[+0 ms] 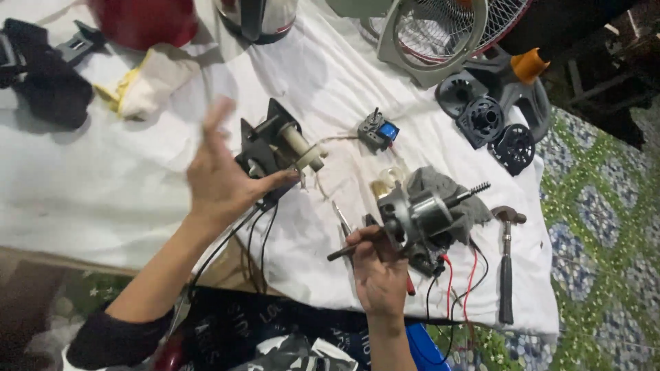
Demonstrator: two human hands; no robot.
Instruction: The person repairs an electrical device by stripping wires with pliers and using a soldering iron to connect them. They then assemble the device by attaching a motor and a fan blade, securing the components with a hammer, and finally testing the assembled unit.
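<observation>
My left hand (220,175) is raised above the white cloth (103,185), fingers spread and blurred, holding nothing; its thumb lies close to a black switch housing (271,148) with a cream knob shaft. My right hand (377,268) is closed around a thin dark tool (342,253), a screwdriver or similar. Its fingers sit against a grey fan motor (419,220) that has a threaded shaft pointing right and red and black wires trailing down. The motor rests on a grey rag (440,185).
A hammer (507,261) lies right of the motor. A small blue and black part (379,130) sits mid-cloth. Black plastic fan parts (491,127) and a fan grille (440,34) lie at the back right. A glove (148,86) and red object (144,20) are back left.
</observation>
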